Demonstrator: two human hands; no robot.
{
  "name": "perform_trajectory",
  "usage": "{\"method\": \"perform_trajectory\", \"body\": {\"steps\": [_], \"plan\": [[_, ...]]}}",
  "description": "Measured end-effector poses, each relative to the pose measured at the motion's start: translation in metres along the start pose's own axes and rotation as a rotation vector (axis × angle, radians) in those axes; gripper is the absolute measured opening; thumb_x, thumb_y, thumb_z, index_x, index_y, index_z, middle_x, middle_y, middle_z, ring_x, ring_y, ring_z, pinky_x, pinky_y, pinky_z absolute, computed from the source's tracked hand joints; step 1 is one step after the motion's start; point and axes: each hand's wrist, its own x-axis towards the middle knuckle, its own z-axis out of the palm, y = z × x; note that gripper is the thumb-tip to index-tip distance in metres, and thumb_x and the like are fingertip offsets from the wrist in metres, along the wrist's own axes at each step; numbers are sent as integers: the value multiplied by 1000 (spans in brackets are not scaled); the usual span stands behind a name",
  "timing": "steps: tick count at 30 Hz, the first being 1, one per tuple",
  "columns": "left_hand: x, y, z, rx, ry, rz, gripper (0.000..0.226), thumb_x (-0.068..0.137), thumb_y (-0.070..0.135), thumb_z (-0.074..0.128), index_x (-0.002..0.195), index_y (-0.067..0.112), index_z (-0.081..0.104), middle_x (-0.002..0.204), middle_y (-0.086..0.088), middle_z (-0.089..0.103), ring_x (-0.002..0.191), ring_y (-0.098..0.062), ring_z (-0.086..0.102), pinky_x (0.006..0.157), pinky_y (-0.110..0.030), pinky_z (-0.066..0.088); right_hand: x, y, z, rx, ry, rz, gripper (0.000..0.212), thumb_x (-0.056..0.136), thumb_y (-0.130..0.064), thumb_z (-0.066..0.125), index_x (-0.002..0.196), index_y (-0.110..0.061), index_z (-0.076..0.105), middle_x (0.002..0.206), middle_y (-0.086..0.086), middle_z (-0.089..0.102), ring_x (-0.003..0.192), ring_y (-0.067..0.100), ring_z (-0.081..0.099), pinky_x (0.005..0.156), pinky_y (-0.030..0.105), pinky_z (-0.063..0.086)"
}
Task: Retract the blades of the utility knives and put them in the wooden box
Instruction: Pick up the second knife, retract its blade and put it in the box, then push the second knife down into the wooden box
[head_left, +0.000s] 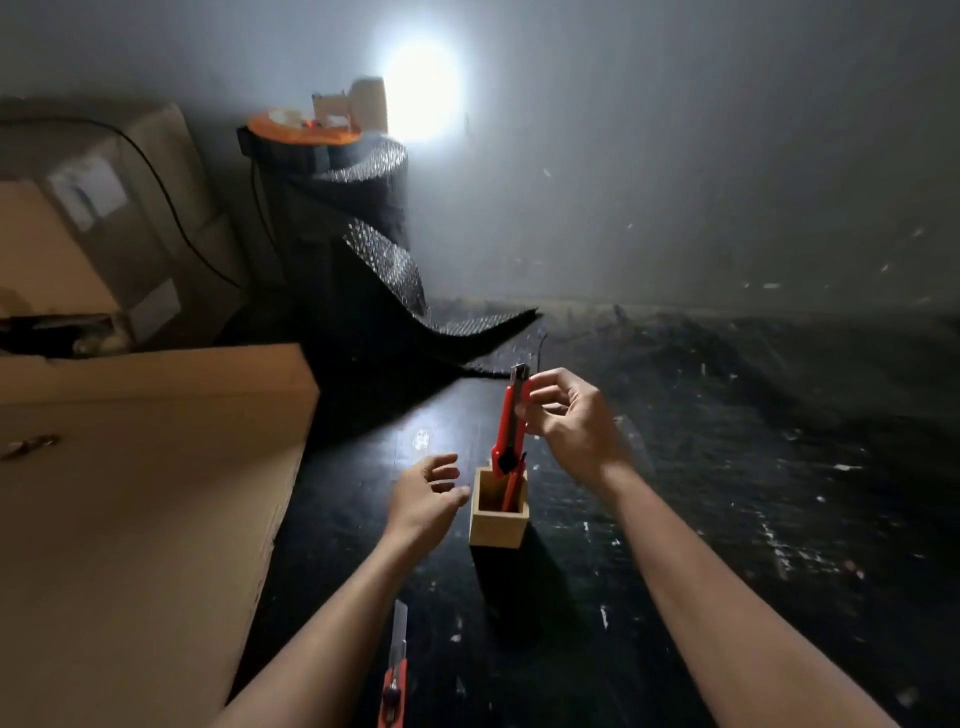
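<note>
- A large cardboard box (140, 467) fills the left side, its flat top level with the lower left of the view; more boxes (78, 218) are stacked behind it, with a dark cable hanging across them.
- Behind those, a roll of black dimpled matting (358, 218) stands on end against the wall, one loose end trailing out over the dark floor (727, 467). An orange reel (301, 130) sits on top of the roll.
- A bright round light (421, 88) glares on the wall just to the right of the roll.
- At the bottom edge, between the forearms, a red knife (396, 670) lies on the floor with its blade still pushed out, pointing away from the person.
- The left hand (426, 493) hangs empty just to the left of the wooden box (498, 506), fingers loosely spread and curled, the fingertips close to the box wall; I cannot tell whether they touch it.
- The wooden box is small, square and open at the top, and stands upright on the floor between the two hands.
- One red knife (511, 491) already stands inside the box, leaning on the right wall.
- A second red knife (511, 421) is held upright over the box, its lower black end at the rim and a short piece of metal showing at the top.
- The right hand (569, 415) pinches this knife by its upper part between thumb and fingertips, the other fingers bent loosely.
</note>
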Motion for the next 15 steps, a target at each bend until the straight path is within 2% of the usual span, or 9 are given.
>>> {"method": "perform_trajectory", "body": {"steps": [4,7,9,11,12,14,15], "plan": [[16,-39,27,230,-56,-63,103,67,26,95,154,20,41,152,-9,54,138,-27,53,111,-49,49,20,42,19,-107,8,68,11,86,-17,76,91,-24,69,86,-2,76,82,16,75,77,47,64],[25,-53,44,285,-84,-59,120,62,37,96,160,19,30,162,-8,42,148,-26,40,120,-48,37,26,66,31,-215,-28,94,10,88,-12,73,92,-21,69,86,-6,75,81,11,73,74,33,61],[28,-57,51,264,-93,-39,121,62,39,93,161,18,27,162,-7,41,149,-22,39,120,-37,34,25,81,39,-283,-50,116,12,88,-11,70,92,-22,69,87,-7,76,81,12,73,73,28,58],[30,-58,57,218,-80,2,116,63,40,91,159,19,30,159,-4,46,142,-12,44,112,-25,36,24,92,46,-323,-45,124,11,88,-12,70,91,-22,70,84,-7,76,79,12,72,71,29,58],[32,-59,60,197,-73,23,114,63,43,89,159,21,32,157,-1,49,139,-8,46,111,-24,37,24,94,49,-335,-42,120,9,88,-14,70,92,-21,71,84,-8,75,78,11,71,71,29,57],[36,-61,64,177,-66,41,114,60,55,86,158,32,32,151,5,57,136,-8,54,114,-33,45,27,95,53,-380,-52,85,8,89,-14,68,96,-17,71,87,-6,75,78,11,68,71,27,54],[37,-62,65,167,-72,43,111,60,58,84,157,39,33,144,9,63,130,-7,60,110,-37,50,29,95,55,-396,-64,63,9,89,-14,67,97,-15,71,89,-3,76,79,13,68,72,28,55]]}}
